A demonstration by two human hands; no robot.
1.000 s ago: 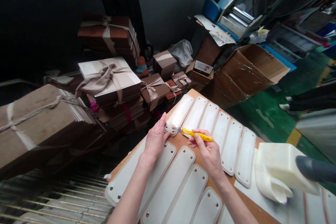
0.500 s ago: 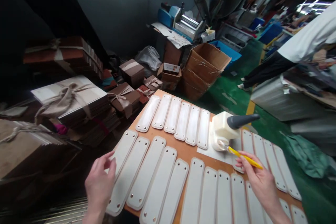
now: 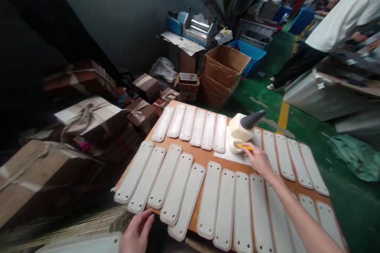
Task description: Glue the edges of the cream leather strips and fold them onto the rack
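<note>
My right hand [image 3: 259, 161] is closed around a yellow-handled brush [image 3: 247, 147]. The brush's far end is inside the round opening of a cream plastic pot [image 3: 237, 127], so its tip is hidden. A dark grey cone sticks out of the pot's top. My left hand [image 3: 137, 231] is low at the board's near edge, fingers bent and thumb a little apart, with nothing visible in it. Closest to it are pale, round-ended strips [image 3: 173, 189] with dark studs at their ends. Several such strips lie in two rows on the brown board [image 3: 204, 161].
Tied stacks of flat pieces [image 3: 89, 114] stand at the left. Beyond the board are a tall cardboard box [image 3: 222, 75], a blue bin [image 3: 252, 57] and a roller machine [image 3: 197, 27]. A person in a white top [image 3: 335, 23] is at the right.
My left hand has moved down and right, off the left strips to the near edge. My right hand has pushed farther forward, taking the brush deeper into the pot's opening. The view has shifted.
</note>
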